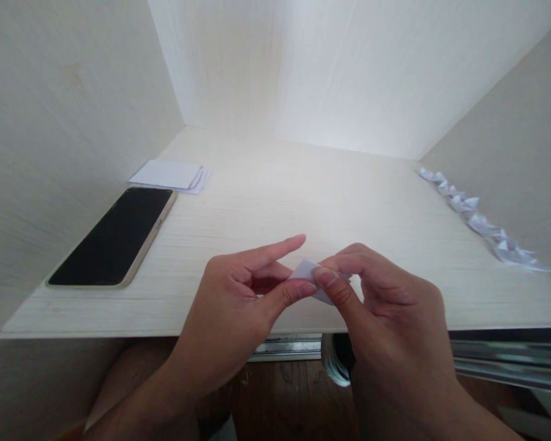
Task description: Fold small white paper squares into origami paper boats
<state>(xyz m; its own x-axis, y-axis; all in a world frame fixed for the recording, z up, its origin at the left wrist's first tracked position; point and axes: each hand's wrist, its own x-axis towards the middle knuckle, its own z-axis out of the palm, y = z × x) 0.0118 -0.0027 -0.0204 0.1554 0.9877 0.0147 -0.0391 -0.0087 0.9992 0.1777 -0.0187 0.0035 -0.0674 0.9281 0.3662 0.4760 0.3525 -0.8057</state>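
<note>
In the head view, the small folded paper point(305, 268) is right of the phone point(112, 236). The left hand point(234, 300) pinches it, thumb on top, with the pointing finger poking out straight. The right hand point(392, 312), farther from the phone, pinches it with thumb and bent pointing finger. Both hands tip inward, thumbs nearly meeting. Flat papers point(168, 174) sit just behind the phone.

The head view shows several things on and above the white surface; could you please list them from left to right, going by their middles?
Black-screened phone → white paper sheets → left hand → small white paper piece → right hand → row of folded white papers
</note>
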